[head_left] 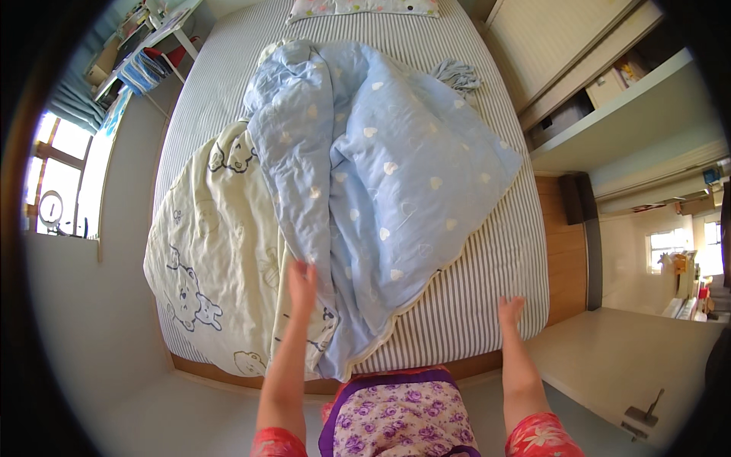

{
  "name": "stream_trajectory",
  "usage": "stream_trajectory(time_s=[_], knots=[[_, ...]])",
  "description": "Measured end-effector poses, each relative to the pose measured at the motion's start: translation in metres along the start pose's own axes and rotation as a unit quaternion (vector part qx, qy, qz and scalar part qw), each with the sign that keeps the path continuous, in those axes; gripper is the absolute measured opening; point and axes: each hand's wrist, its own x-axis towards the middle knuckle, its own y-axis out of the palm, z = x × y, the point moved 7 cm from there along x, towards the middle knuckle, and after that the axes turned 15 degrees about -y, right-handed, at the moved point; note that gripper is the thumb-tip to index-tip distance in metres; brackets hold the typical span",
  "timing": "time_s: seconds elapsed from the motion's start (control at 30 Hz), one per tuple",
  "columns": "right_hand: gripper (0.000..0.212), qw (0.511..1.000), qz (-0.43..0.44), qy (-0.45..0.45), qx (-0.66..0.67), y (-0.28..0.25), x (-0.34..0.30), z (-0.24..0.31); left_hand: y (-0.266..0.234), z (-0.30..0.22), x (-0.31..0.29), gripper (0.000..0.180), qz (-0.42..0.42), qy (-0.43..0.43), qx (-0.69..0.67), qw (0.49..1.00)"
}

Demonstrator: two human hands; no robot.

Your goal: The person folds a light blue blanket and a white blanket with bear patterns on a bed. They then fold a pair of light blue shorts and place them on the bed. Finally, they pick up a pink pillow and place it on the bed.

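Observation:
A quilt lies bunched across the bed, its light blue side with white hearts (434, 183) folded over its cream side with cartoon bears (209, 259). My left hand (302, 280) is over the seam where cream meets blue, fingers slightly apart; whether it touches the cloth I cannot tell. Out to the right, my right hand (511, 309) hovers by the striped sheet (487, 266), holding nothing, its fingers loosely apart.
At the head of the bed lies a patterned pillow (362, 7). Crumpled grey-blue cloth (457, 75) sits beyond the quilt. A wardrobe with open shelves (609, 99) flanks the right; a door (609, 365) stands near right. Left are a window (65, 164) and a desk (164, 30).

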Motion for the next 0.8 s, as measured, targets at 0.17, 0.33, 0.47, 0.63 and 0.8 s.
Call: stream_trajectory(time_s=[0.17,0.33,0.47,0.63,0.8], knots=[[0.068,0.995,0.062,0.053,-0.051,0.008,0.045,-0.011,0.019,-0.004,0.134,0.033,0.109,-0.219,-0.325,0.914],[0.071,0.998,0.026,-0.052,0.012,-0.032,0.054,0.006,0.072,-0.09,0.142,0.049,-0.036,-0.098,-0.001,0.995],[0.057,0.98,0.053,-0.123,0.148,-0.027,0.069,0.002,0.027,-0.096,0.126,0.062,-0.365,-0.201,0.243,0.876],[0.04,0.965,0.075,-0.188,0.169,-0.032,0.07,0.021,-0.002,-0.044,0.15,0.042,-0.123,-0.191,0.09,0.97],[0.033,0.955,0.095,-0.175,0.219,-0.01,0.058,0.038,0.007,-0.096,0.168,0.026,-0.099,-0.075,0.137,0.983]])
